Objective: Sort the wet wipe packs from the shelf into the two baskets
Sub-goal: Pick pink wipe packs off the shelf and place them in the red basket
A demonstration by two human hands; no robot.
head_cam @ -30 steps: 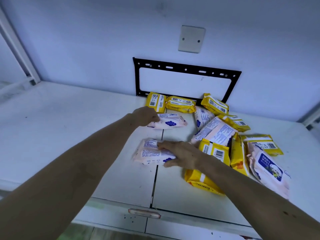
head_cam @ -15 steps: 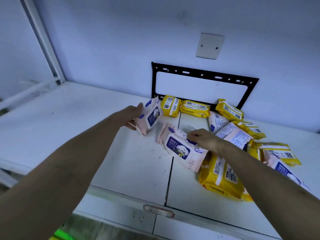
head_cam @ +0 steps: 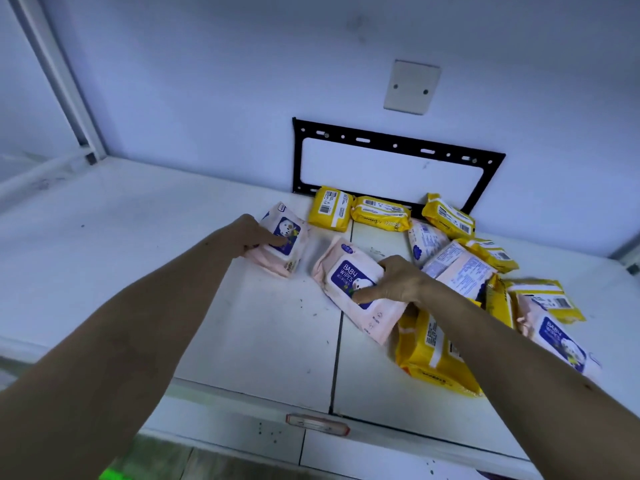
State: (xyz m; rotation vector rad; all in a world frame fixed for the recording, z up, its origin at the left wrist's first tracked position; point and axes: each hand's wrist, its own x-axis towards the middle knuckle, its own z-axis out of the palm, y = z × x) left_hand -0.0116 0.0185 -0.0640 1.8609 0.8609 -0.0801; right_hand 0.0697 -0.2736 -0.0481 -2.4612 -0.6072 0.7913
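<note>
Head view, shelf scene. At far left I see a white post (head_cam: 65, 84) rising from the white shelf (head_cam: 156, 237). My left hand (head_cam: 254, 235) reaches across the shelf and holds a pink pack (head_cam: 282, 242) of wipes, fingers laid over its printed face and the pack tilted up just beyond the knuckles. Just right of it, my right hand (head_cam: 398, 280) grips a second pink pack (head_cam: 356, 289), thumb on the blue label and fingers curled over the far edge; this pack lies under and left of the hand, across the seam between two shelf panels. Behind both, yellow packs (head_cam: 379, 214) line the wall below a black bracket (head_cam: 394, 143) and a wall plate (head_cam: 411, 86). Right of my right wrist, further yellow and pink packs lie heaped, touching one another, one large yellow pack (head_cam: 429, 355) beneath the forearm.
</note>
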